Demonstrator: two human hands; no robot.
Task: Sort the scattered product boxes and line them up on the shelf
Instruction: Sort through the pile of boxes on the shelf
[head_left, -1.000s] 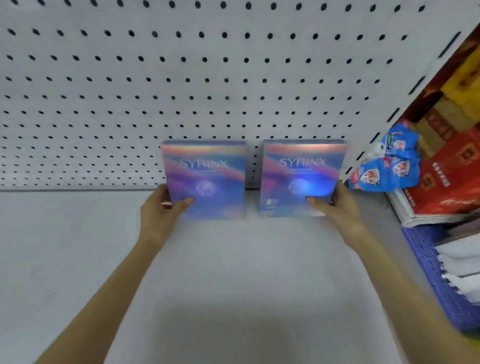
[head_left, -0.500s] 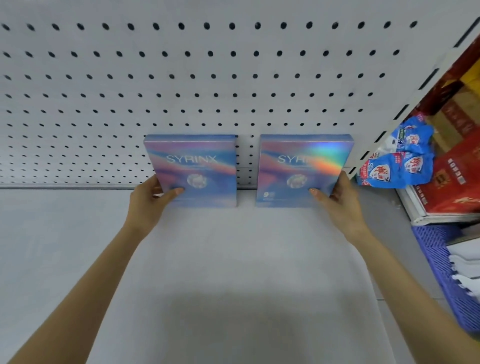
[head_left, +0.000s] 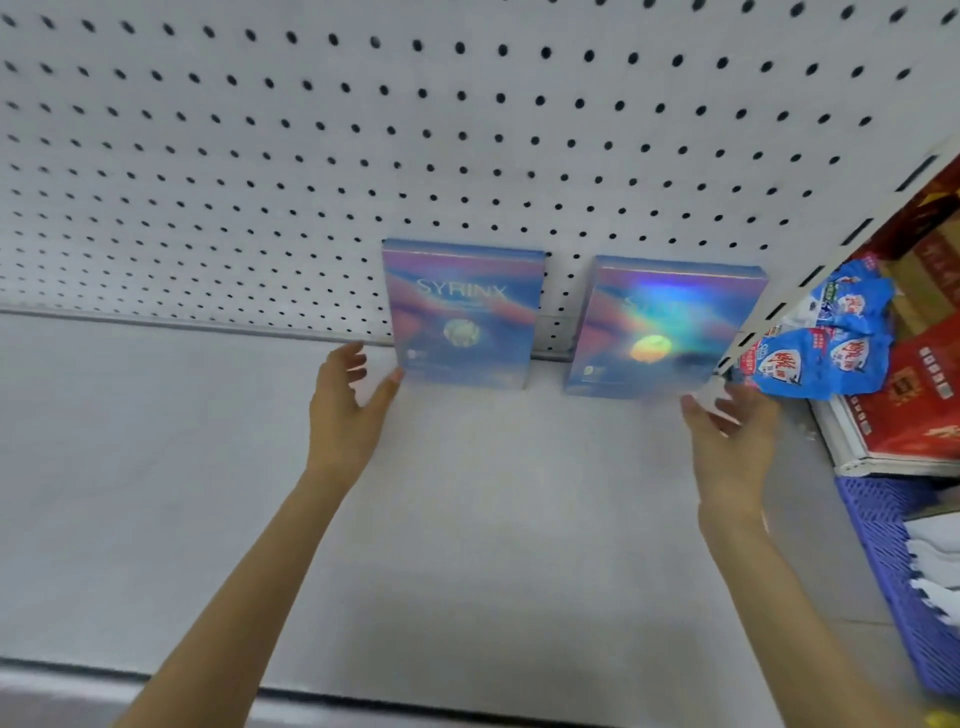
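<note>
Currently left grip (head_left: 347, 402) loose and empty, left box (head_left: 462, 317) just right of it; right grip (head_left: 730, 441) same, right box (head_left: 660, 327) just beyond it

a pale grey shelf (head_left: 467, 519) runs back to a white pegboard panel (head_left: 467, 130) dotted with dark holes. two shiny blue-purple boxes stand upright on it at the very back, faces forward, a gap between them. the left box (head_left: 462, 317) reads syrinx. the right box (head_left: 660, 332) has rainbow glare over its lettering and stands near the slotted upright (head_left: 810, 280).
</note>
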